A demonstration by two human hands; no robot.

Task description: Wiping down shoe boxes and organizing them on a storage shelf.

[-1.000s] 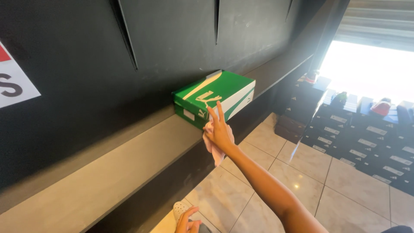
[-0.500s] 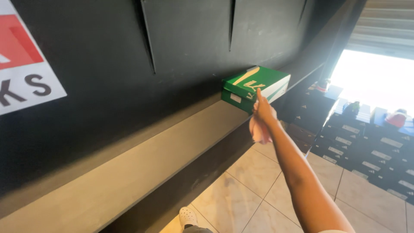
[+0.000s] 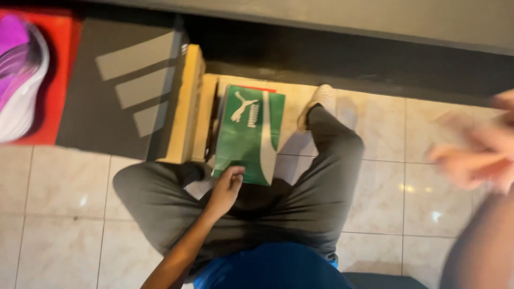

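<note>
- Our left hand [image 3: 227, 188] curls its fingers over the near edge of a green box [image 3: 249, 134], thumb on the top face, so it has hold of that edge.
- Our right hand [image 3: 479, 147] is raised at the right side of the view, apart from the box; it is a blur, fingers seemingly spread, and we cannot tell how far open it is or whether it holds anything.
- The green box lies flat between our knees, its long side running away from us, with a white curved stripe along its right side.
- Under it and to its left we see tan cardboard boxes [image 3: 194, 107], one standing on edge just beside the green one.
- Left of those lies a large black box [image 3: 118, 85] with three slanted grey bars on its lid, touching the tan cardboard.
- Further left, a red surface [image 3: 61, 64] carries a purple and white shoe [image 3: 21, 75] at the edge of the view.
- We sit in grey trousers [image 3: 316, 187] and a blue shirt [image 3: 267, 267] on a pale tiled floor [image 3: 53, 214]; one light shoe [image 3: 318, 101] points toward a dark ledge [image 3: 348, 59] ahead.
</note>
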